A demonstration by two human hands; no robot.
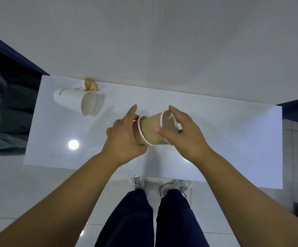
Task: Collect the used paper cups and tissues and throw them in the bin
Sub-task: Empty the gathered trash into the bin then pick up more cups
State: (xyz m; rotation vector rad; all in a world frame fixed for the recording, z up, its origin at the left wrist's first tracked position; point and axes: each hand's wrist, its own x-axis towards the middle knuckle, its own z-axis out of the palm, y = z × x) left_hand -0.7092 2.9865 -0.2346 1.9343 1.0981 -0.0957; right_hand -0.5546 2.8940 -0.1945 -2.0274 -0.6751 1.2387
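A white table (215,139) stands against a pale wall. Above its middle the person's left hand (125,139) wraps round one brown paper cup (137,138), while the right hand (185,138) pinches the rim of a second brown cup (153,129), whose base sits partly inside the first, both tipped sideways. At the table's far left a white cup (71,99) lies on its side with a crumpled, stained tissue (89,85) just behind it. No bin is in view. Pushed in crooked, the inner cup could jam or crumple, and dregs could spill.
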